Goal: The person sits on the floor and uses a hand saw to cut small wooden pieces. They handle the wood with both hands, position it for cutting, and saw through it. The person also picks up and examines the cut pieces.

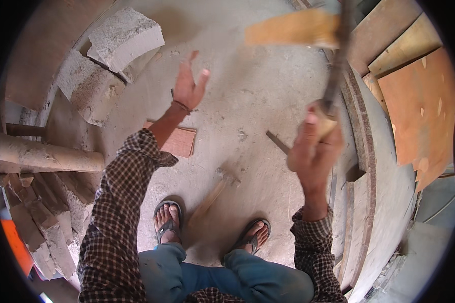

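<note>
**A:** What have I got in hand right now?

**B:** Your right hand (pixel 313 151) is closed tight around the lower end of a long dark rod (pixel 337 60). The rod runs up toward 12 o'clock, and at its top there is a blurred wooden board (pixel 290 28). I cannot tell whether the board is fixed to the rod or only behind it.

**A:** And the left hand (pixel 189 83)?

**B:** Spread wide, fingers apart, holding nothing. It hangs in the air at about 10 o'clock from the right hand, well apart from it, with a thin band on the wrist.

**A:** What lies under me?

**B:** A hammer (pixel 215 194) on the concrete floor (pixel 253 96), just ahead of your sandalled feet, head toward 1 o'clock. A flat reddish tile (pixel 179 141) lies under the left forearm. A short dark bar (pixel 278 142) sits on the floor just left of the right hand. Broken stone blocks (pixel 121 40) are at 11 o'clock, a pipe (pixel 45 156) at 9 o'clock, plywood sheets (pixel 419 111) at 3 o'clock.

**A:** How do I handle the rod well, in your view?

**B:** I'd judge the grip is low for so long a rod, so the top will swing. Keep the wrist firm, move it slowly, and keep the free hand clear of its path. Mind your toes too; they are bare and close to the hammer.
</note>
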Available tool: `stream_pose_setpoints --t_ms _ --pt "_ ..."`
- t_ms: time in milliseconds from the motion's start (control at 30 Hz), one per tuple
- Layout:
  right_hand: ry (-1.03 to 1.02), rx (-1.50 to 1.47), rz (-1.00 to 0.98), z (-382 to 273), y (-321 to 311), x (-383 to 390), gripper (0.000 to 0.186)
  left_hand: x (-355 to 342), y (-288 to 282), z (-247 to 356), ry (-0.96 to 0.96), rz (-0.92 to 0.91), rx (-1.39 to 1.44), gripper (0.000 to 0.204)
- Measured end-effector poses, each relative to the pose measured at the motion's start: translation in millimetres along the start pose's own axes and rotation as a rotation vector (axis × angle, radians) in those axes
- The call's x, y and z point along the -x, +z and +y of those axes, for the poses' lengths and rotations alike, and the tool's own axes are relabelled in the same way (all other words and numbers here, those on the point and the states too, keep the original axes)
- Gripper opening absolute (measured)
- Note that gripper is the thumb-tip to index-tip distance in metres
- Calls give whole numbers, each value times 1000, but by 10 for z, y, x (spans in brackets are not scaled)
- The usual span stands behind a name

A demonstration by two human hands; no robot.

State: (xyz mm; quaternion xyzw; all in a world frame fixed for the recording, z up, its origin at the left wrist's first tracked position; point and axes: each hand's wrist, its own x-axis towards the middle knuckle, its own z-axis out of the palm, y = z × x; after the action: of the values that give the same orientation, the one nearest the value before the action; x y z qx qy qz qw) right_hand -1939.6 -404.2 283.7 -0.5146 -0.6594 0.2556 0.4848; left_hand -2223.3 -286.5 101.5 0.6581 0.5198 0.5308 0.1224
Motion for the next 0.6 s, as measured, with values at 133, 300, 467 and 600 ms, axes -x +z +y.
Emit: stream_pose_setpoints --t_ms 133,300,467,600 --pt "-10 272 -102 778 174 86 19 -186 -163 -197 -106 153 38 67" --pt "290 277 -235 1147 721 127 24 89 -311 -283 -170 183 -44 66" --pt "122 221 -70 185 363 -44 24 -78 -654 100 -128 200 -31 62" --pt "-231 -227 173 -1134 -137 -393 22 -565 -1030 322 -28 299 -32 60"
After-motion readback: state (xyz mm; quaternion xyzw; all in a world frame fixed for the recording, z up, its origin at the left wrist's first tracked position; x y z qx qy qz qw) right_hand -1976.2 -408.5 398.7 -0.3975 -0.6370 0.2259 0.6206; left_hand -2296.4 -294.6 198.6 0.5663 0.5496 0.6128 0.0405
